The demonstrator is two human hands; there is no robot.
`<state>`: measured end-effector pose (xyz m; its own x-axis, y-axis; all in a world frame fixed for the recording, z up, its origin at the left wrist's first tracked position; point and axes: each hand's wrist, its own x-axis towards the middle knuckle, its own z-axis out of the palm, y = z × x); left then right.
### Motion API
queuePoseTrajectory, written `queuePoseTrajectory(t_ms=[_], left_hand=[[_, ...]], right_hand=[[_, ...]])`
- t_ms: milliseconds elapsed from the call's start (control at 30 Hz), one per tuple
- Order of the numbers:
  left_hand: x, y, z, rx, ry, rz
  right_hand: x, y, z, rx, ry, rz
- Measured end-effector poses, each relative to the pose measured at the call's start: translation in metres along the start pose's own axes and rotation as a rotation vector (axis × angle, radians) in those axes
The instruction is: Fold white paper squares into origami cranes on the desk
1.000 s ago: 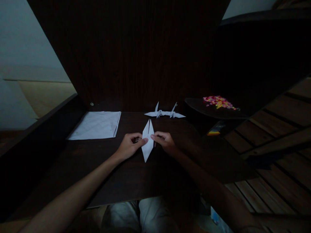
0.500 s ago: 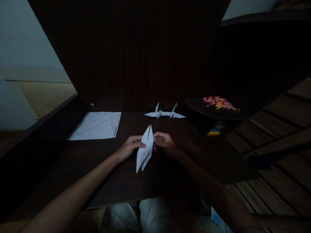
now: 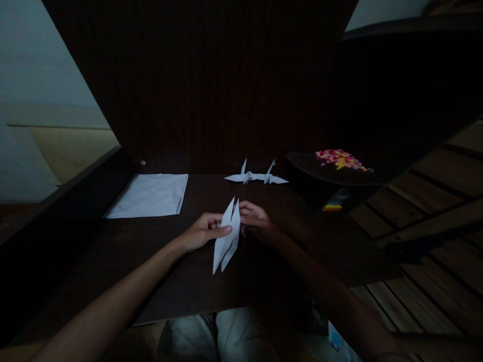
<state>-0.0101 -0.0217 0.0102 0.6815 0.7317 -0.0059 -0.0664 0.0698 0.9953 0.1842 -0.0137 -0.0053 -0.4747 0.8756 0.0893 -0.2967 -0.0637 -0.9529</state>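
Between my hands, above the dark table, is a white folded origami paper (image 3: 228, 241), long and diamond-shaped, with split points at its top and bottom. My left hand (image 3: 204, 232) pinches it from the left, thumb lying across the front face. On the other side, my right hand (image 3: 256, 221) has its curled fingers at the paper's upper right edge; the fingertips are partly hidden behind it. Beyond them, two white paper cranes (image 3: 256, 177) stand side by side against the back panel.
White paper sheets (image 3: 149, 196) lie at the left by the side board (image 3: 60, 216). A dark corner shelf (image 3: 302, 168) on the right holds a heap of small pink, red and yellow pieces (image 3: 341, 159). Wooden slats (image 3: 422, 306) show at the lower right.
The folded paper has dropped slightly towards me, and its two top points stand wider apart. My left thumb has shifted a little to the right across it.
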Motion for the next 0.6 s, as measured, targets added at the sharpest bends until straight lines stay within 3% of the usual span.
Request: queuePoseTrajectory(t_ms=[333, 600], left_hand=[[0.0022, -0.0045, 0.0011, 0.037, 0.030, -0.016], [0.0044, -0.0044, 0.0020, 0.067, 0.142, 0.030]], right_hand=[[0.0012, -0.0001, -0.0004, -0.023, 0.066, -0.135], [0.0007, 0.0014, -0.0032, -0.015, 0.051, -0.120]])
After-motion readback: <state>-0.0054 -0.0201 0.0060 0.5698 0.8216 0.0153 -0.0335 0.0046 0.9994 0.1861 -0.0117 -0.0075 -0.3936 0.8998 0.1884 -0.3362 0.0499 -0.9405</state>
